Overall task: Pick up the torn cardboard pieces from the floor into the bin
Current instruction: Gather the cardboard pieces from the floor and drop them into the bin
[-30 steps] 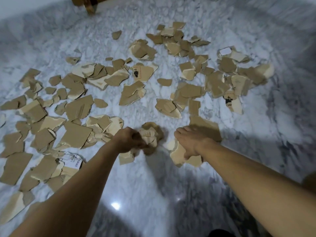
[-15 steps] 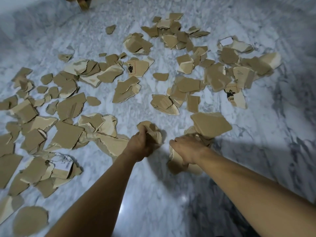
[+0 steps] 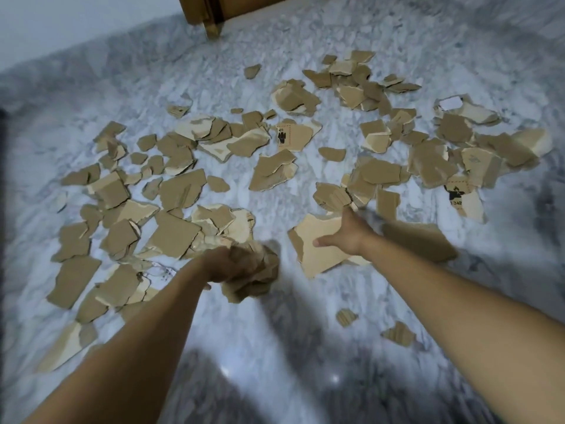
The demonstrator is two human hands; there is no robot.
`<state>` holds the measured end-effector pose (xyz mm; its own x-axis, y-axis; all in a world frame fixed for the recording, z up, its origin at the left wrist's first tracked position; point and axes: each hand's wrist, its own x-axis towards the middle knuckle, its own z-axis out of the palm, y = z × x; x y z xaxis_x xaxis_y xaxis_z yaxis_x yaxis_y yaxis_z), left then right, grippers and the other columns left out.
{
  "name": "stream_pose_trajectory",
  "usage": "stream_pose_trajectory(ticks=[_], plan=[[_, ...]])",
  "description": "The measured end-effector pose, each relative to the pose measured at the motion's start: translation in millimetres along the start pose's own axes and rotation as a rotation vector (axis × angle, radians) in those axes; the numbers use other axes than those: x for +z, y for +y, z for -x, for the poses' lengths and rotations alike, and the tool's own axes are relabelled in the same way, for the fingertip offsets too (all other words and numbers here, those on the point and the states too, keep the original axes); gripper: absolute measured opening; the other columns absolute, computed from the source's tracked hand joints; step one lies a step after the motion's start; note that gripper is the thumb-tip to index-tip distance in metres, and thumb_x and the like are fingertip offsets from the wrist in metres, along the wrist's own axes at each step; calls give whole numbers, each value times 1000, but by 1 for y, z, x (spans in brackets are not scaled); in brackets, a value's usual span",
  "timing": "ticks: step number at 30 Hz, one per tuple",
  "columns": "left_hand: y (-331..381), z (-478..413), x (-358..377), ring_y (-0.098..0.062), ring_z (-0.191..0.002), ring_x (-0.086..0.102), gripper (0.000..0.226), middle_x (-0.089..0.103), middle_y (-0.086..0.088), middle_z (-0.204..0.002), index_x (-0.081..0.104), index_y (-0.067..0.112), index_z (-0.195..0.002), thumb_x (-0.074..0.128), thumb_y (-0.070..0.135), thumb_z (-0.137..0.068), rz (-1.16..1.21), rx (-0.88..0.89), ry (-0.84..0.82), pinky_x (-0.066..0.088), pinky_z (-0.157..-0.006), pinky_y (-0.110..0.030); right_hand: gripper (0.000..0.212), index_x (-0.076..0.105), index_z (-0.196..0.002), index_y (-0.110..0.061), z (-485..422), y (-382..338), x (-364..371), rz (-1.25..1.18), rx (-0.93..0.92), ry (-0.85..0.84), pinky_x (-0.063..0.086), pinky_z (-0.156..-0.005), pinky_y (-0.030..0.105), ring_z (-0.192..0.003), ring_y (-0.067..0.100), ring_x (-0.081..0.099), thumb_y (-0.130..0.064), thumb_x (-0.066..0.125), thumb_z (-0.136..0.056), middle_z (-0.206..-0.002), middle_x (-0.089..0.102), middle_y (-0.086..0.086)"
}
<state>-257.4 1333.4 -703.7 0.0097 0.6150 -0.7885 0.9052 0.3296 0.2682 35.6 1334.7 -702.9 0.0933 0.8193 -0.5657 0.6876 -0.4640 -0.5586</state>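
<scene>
Your left hand [image 3: 224, 264] has its fingers curled tight round a wad [image 3: 255, 270] of crumpled cardboard. Both are smeared by blur, and you cannot tell whether the wad is clear of the floor [image 3: 275, 347].

Your right hand [image 3: 348, 234] holds a pale piece [image 3: 321, 255], a large torn sheet. The thumb lies flat across its top face and the fingers go behind its far edge, out of sight. The sheet is tilted, with its near corner pointing down at the floor. Just beside your right wrist is a brown piece [image 3: 419, 243], too blurred to say whether it is held or lying loose.

The rest of the pieces [image 3: 180, 191] lie scattered across the floor ahead of you, thickest to the left and at the far right, with many overlapping. One printed piece [image 3: 292, 137] in the middle carries a black mark. Another marked piece [image 3: 461, 197] lies at the right. Two scraps [image 3: 346, 317] lie apart from the rest, near your right forearm.

The floor is glossy white-and-grey marble, with light reflecting between your forearms. At the far edge stands a wooden leg [image 3: 211, 16] of some furniture, with a pale wall [image 3: 61, 26] to its left.
</scene>
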Motion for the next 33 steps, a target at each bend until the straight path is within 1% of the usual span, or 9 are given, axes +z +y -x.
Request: stream_pose_trajectory(ticks=[3,6,13,18,21,23,25,29,33], plan=[[1,-17,24,-26,-102,63,54,66,-9,-110,64,15,-111,62,54,-73,186,-28,95,51,-84,-38,120,13,-156,-8,-21,-13,36,59,41,-35,43,-103,38,-142,34,34,-47,88,-70,-159,26,15],[11,-36,47,-36,-117,52,82,52,-18,-124,52,7,-128,64,61,-67,247,-134,381,46,-100,-41,118,20,-150,-15,-31,-15,75,258,123,21,40,-104,48,-139,40,29,-56,88,-63,-156,22,15],[9,-43,54,-36,-99,60,73,57,-11,-100,27,16,-116,81,20,-67,572,-88,491,53,-85,-40,102,46,-142,-16,-43,-8,92,64,167,18,52,-95,40,-125,31,55,-43,96,-57,-137,58,9],[-10,-37,36,-30,-101,58,84,54,-13,-118,24,16,-128,84,20,-69,698,91,460,55,-85,-43,82,51,-139,-13,-25,10,67,-210,69,100,49,-84,33,-121,27,57,-36,90,-71,-129,61,5],[-8,-24,10,-21,-60,60,41,62,-26,-83,49,-1,-99,82,10,-76,717,237,271,54,-52,-31,83,47,-141,-16,-3,20,24,-253,17,171,48,-84,30,-115,23,55,-38,89,-72,-129,59,2],[2,-14,-6,-20,-44,48,26,52,-16,-56,57,0,-70,80,9,-75,630,369,74,42,-47,-28,82,48,-140,-16,15,30,-4,-82,-7,121,45,-71,22,-104,20,56,-36,89,-72,-127,61,5],[22,-3,-14,-21,-45,49,27,51,-9,-51,59,4,-58,79,7,-75,393,449,-65,41,-47,-29,88,45,-141,-14,35,49,-23,141,65,-20,49,-79,28,-109,24,58,-43,89,-70,-130,60,8],[78,13,13,-26,-74,65,16,63,1,-67,64,17,-67,73,14,-79,-226,512,-309,50,-66,-34,117,29,-154,-16,83,101,-20,351,242,-176,46,-105,38,-133,30,47,-49,91,-61,-153,39,8],[114,20,80,-25,-91,67,24,69,-7,-95,70,12,-89,78,30,-75,-559,574,-329,53,-76,-35,97,40,-145,-25,112,145,24,429,273,-134,44,-107,45,-136,33,40,-55,80,-61,-145,40,8]])
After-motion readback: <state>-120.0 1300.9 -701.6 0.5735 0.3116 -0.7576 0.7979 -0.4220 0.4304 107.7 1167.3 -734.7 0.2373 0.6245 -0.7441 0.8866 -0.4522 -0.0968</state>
